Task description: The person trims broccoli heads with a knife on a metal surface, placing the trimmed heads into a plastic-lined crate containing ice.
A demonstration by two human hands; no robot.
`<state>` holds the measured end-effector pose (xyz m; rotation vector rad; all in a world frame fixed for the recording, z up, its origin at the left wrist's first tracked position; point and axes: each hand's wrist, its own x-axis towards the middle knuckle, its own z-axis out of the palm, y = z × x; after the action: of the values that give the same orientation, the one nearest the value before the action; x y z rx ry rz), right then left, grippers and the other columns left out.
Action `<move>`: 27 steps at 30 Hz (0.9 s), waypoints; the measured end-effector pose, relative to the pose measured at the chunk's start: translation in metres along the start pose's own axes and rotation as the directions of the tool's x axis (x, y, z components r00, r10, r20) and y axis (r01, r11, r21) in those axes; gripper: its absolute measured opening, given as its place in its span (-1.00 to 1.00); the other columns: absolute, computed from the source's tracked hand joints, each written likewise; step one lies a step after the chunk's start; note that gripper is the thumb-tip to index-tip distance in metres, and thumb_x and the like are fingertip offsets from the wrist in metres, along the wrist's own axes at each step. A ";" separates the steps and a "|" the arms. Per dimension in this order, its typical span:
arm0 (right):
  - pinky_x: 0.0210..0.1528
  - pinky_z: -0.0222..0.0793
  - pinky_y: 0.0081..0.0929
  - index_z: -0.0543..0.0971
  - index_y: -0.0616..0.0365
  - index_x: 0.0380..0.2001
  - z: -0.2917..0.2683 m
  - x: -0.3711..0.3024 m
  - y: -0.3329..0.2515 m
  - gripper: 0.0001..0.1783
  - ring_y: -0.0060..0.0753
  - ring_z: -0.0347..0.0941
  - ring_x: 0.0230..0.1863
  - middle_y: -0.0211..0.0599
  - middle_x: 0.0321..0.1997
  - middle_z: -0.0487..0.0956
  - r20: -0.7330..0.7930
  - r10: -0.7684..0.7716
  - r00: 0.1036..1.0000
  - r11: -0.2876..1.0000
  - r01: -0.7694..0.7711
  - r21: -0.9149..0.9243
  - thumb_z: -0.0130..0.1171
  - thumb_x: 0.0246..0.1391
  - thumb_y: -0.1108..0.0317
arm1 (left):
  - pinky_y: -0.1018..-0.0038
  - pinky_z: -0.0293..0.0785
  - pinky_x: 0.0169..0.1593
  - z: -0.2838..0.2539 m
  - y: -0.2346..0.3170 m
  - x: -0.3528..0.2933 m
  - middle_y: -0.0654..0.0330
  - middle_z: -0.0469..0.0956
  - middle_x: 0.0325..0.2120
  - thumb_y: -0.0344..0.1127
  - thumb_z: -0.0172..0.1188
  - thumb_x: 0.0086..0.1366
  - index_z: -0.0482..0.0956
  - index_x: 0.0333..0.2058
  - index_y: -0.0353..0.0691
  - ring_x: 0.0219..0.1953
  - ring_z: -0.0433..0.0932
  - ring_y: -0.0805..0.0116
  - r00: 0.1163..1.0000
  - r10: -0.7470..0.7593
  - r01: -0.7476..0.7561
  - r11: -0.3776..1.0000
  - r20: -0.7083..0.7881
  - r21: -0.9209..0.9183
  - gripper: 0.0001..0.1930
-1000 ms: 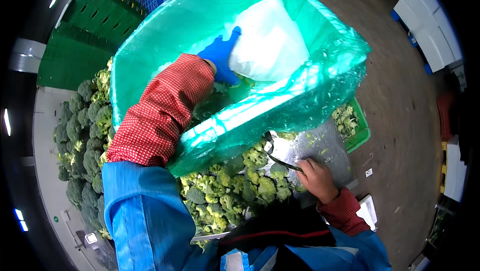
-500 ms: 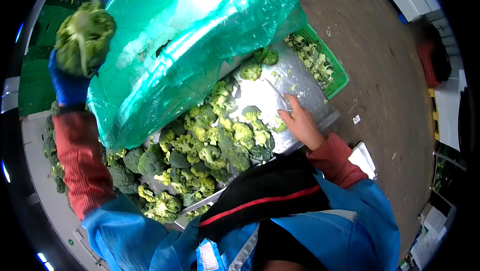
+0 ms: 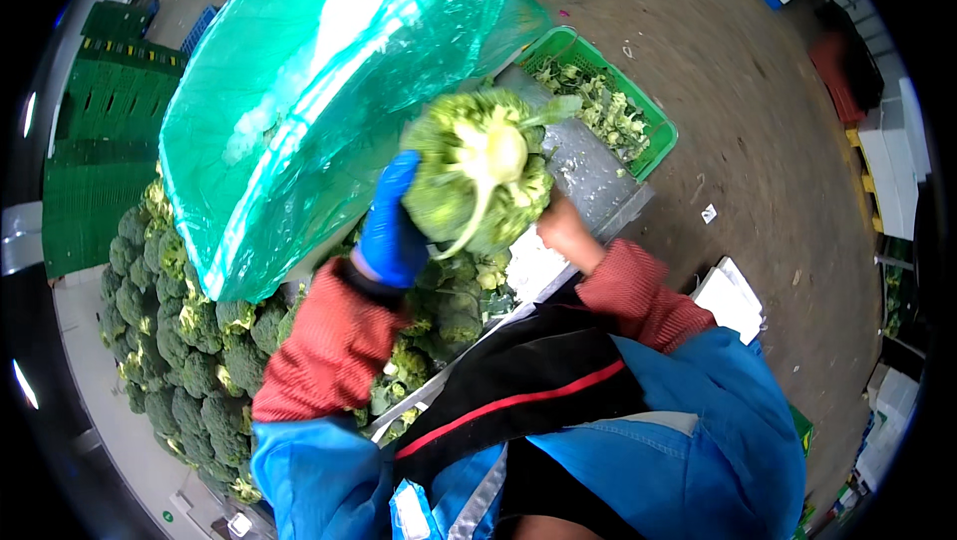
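Observation:
A large broccoli head [image 3: 469,181] is held up in my left hand [image 3: 394,226], which wears a blue glove and is closed around its side. The head's pale cut stem faces up, with a thin stalk hanging down. My bare right hand [image 3: 568,233] is close behind the broccoli's right side, over the metal table [image 3: 598,176]. The broccoli hides its fingers and the thin knife seen in it half a second ago. Broccoli florets [image 3: 454,311] lie on the table beneath my hands.
A green plastic bag [image 3: 269,141] with ice-like white lumps stands at the far left of the table. Beyond the table's far right corner is a green crate [image 3: 663,141] with trimmings. Many broccoli heads [image 3: 179,341] are piled at left, near stacked green crates [image 3: 110,151].
My left hand has swung the broccoli from the far left to the middle, over the table. My right hand has moved slightly left, and its fingers are now hidden behind the broccoli.

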<state>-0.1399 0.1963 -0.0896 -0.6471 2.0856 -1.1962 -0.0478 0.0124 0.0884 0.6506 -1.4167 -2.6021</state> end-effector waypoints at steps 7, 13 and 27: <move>-0.56 0.32 -0.38 0.35 0.13 -0.10 -0.076 -0.044 -0.018 -0.74 -0.31 0.42 -0.60 -0.20 -0.60 0.43 -0.191 -0.196 0.962 0.981 0.192 -0.038 0.02 0.15 0.34 | 0.18 0.49 -0.03 -0.018 -0.116 0.058 0.10 0.47 -0.02 0.12 -0.01 0.27 0.30 0.13 -0.15 -0.04 0.50 0.16 0.921 -0.382 0.336 0.880 -0.081 -0.335 -0.42; -0.49 0.39 -0.16 0.34 0.24 -0.29 -0.084 -0.056 -0.067 -0.86 0.02 0.49 -0.46 0.00 -0.51 0.50 -0.061 -0.299 0.952 0.843 0.234 -0.485 -0.01 0.10 0.42 | 0.22 0.52 -0.09 -0.002 -0.139 0.061 0.12 0.48 -0.07 -0.07 0.15 0.21 0.34 0.07 -0.18 -0.09 0.51 0.20 0.909 -0.177 0.077 0.961 -0.377 -0.266 -0.49; -0.43 0.46 -0.17 0.36 0.26 -0.30 -0.082 -0.024 -0.061 -0.86 0.04 0.54 -0.42 0.09 -0.45 0.54 0.084 -0.084 0.993 0.811 0.117 -0.573 -0.08 0.05 0.46 | 0.33 0.50 -0.11 0.036 -0.148 0.065 0.04 0.41 -0.06 -0.29 0.39 0.00 0.16 0.14 -0.31 -0.13 0.48 0.20 0.787 0.183 -0.101 0.980 -0.589 0.171 -0.23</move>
<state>-0.1780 0.2302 0.0024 -1.0615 2.3991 -0.5588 -0.1057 0.1035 -0.0367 1.2049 -1.3465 -1.9207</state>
